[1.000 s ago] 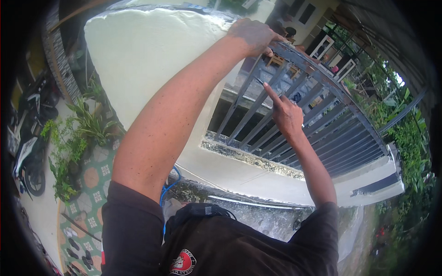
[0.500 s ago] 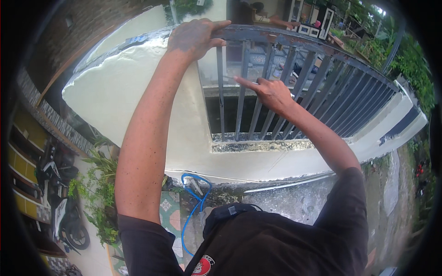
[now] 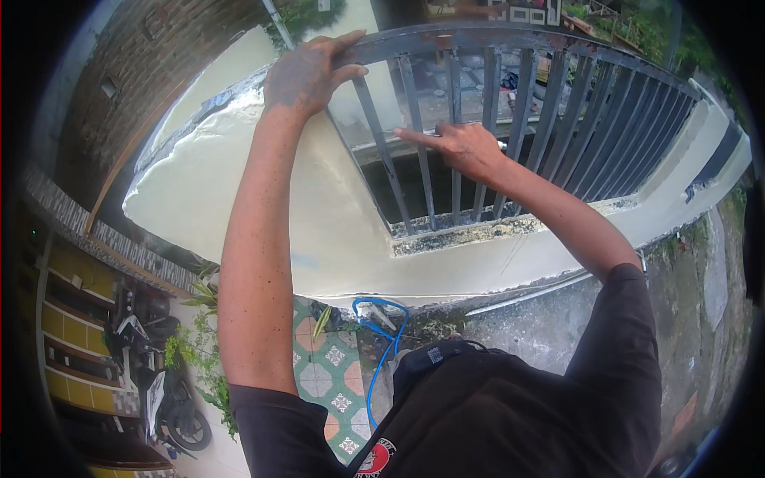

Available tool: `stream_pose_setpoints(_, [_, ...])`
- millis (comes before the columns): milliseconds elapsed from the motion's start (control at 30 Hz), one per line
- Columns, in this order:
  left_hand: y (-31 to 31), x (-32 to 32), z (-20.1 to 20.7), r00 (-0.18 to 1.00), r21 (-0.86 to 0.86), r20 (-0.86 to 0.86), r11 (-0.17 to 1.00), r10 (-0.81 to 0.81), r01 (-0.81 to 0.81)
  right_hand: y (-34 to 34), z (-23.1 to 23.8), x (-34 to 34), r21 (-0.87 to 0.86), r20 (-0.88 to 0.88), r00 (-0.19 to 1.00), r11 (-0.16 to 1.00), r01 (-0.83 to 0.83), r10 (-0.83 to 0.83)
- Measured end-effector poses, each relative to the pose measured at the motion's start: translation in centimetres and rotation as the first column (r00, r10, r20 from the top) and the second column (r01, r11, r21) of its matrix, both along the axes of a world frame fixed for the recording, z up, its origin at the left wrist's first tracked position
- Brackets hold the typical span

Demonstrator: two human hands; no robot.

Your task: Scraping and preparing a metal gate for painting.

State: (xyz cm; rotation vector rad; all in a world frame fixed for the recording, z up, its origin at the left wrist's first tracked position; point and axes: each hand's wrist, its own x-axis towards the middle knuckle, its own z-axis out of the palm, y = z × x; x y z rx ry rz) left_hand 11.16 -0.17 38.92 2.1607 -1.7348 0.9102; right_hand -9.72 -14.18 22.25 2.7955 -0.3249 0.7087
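My left hand [image 3: 301,76] grips the left end of the dark metal top rail [image 3: 478,33], with one finger stretched along its top and another below it. In front of the grey upright bars [image 3: 488,103], my right hand [image 3: 470,151] is partly closed, its index finger pointing left toward the leftmost bars. Whether that fingertip touches a bar I cannot tell. A thin stick with a white end [image 3: 502,146] pokes out from the right hand; most of it is hidden by the fingers. The railing stands in a cream-painted wall [image 3: 319,215].
Below the wall lie a looped blue hose [image 3: 403,319] and a white pipe [image 3: 530,295]. Green patterned tiles [image 3: 339,382] and leafy plants [image 3: 195,350] are at lower left, near a parked motorbike [image 3: 171,406]. A brick wall [image 3: 143,56] rises at upper left.
The view has turned, so the railing and wall sit tilted differently. My left hand stays on the rail's left end. My right hand still points left in front of the bars.
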Motion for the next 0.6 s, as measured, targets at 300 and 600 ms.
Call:
stream_pose_setpoints(300, [0.2, -0.1, -0.2, 1.000, 0.013, -0.006, 1.000, -0.003, 0.003, 2.0, -0.1, 0.0, 0.025, -0.050, 0.996, 0.997, 0.080, -0.078])
stream_pose_setpoints(600, [-0.4, 0.1, -0.5, 1.000, -0.037, 0.006, 0.999, 0.022, -0.022, 3.1, -3.4, -0.2, 0.068, -0.160, 0.986, 0.996, 0.058, -0.047])
